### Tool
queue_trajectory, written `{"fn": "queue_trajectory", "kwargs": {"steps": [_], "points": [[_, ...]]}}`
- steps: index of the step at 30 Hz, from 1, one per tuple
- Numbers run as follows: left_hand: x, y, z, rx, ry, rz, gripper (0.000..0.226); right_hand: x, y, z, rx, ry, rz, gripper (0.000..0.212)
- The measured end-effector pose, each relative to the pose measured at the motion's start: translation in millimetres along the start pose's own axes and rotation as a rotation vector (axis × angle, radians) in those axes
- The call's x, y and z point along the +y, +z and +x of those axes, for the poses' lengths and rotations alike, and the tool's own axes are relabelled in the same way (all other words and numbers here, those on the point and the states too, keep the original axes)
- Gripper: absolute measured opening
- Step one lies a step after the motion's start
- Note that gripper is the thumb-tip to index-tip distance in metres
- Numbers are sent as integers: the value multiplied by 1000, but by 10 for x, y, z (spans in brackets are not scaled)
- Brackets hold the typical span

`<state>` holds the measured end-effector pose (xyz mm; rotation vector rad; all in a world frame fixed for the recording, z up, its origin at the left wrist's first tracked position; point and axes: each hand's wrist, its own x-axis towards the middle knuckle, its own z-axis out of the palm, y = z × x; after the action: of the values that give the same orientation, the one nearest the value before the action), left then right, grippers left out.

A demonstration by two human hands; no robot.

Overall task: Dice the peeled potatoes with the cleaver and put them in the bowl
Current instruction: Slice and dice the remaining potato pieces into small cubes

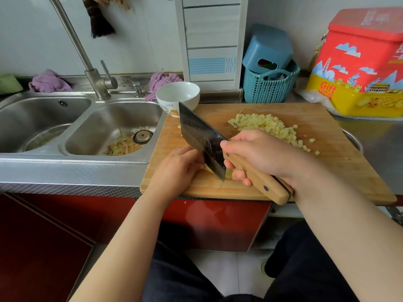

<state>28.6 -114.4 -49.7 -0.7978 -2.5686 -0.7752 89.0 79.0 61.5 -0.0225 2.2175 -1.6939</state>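
Head camera looks down at a wooden cutting board (283,171), where the left hand (178,164) presses on a mostly hidden potato piece (227,173) so it stays put. The right hand (261,153) is wrapped tight around the cleaver (200,136) handle, blade beside the left fingers. Diced potato (266,125) waits in a pile; the bowl (177,97) sits empty behind.

"Gift Cookies" stands on the red-and-yellow tin (357,68); the bowl (177,97) reads "uro".

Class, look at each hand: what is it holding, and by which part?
The right hand grips the cleaver by its wooden handle. The left hand presses down on a potato piece, mostly hidden behind the blade.
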Motion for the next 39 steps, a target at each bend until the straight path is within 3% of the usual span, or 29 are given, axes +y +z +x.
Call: {"fn": "queue_trajectory", "kwargs": {"steps": [13,28,36,37,39], "points": [[-7,10,10,-22,-38,2,10,128,141,26,44,70,-50,20],[109,-8,-18,-54,-91,20,5,121,3,-52,66,-58,1,23],[175,-38,-12,-71,-216,-40,7,87,-119,-172,104,-110,55,21],[173,-49,-3,-29,-235,-81,8,90,-129,-192,116,-120,29,21],[191,-120,34,236,-220,-187,14,114,-125,-236,132,-142,-30,20]]}}
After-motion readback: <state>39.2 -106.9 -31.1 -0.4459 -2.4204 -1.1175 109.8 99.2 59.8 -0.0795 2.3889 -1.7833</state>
